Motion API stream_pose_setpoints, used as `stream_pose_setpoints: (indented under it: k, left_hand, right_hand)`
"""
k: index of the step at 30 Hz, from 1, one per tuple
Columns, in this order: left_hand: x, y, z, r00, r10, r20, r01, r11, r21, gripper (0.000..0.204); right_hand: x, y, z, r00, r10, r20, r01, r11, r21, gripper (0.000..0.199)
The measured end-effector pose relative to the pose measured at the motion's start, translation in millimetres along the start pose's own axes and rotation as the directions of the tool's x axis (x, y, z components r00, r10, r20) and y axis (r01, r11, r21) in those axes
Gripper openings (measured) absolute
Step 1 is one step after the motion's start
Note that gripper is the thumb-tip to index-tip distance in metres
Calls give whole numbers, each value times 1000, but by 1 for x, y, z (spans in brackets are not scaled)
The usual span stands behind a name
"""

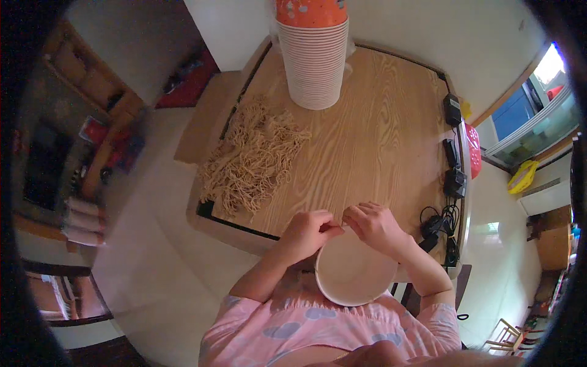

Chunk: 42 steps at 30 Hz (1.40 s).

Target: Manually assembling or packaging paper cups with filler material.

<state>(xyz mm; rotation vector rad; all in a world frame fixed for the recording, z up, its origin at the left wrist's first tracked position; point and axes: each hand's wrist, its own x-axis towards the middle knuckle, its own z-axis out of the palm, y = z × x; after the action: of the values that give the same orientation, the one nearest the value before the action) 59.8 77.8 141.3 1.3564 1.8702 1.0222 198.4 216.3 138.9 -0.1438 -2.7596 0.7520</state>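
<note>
A white paper bucket [356,275] rests against my lap at the table's near edge, its round opening tilted up toward me. At its far rim my left hand [310,231] is closed, thumb and fingers pinched together. My right hand [378,227] comes over the rim from the other side, its fingers bent and closed. The fingertips of both hands almost meet there; whatever small thing lies between them is too small to make out. Left of the hands lies a tangled heap of tan cords [254,159]. A tall stack of nested paper buckets [315,61], orange on top, stands at the back.
The wood-grain table [367,134] has a dark edge strip. Along its right side lie black power adapters [455,183] and coiled black cables [449,223]. Past that edge is a red plastic thing [472,151]. A pale wall rises behind the table.
</note>
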Motion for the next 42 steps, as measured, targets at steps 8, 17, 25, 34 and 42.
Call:
stream_pose_setpoints:
  k: [8,17,25,34,42]
  left_hand:
    - [20,-22,11,984,-37,174,112,890,-442,13]
    - [28,-31,20,974,-89,211,201,773,-602,15]
    - [32,-40,40,979,-144,143,203,713,-671,15]
    - [32,-41,39,990,-111,87,141,753,-643,18]
    - [32,-32,33,974,-193,121,225,745,-629,18]
  right_hand:
    - [-1,1,-13,992,113,53,-123,957,263,7]
    - [7,-2,-12,956,285,76,-295,922,251,9]
    - [15,15,-14,941,334,53,-338,934,112,12]
    - [25,19,-36,988,62,145,-109,931,348,15]
    - [27,28,-38,982,-86,169,46,973,225,12]
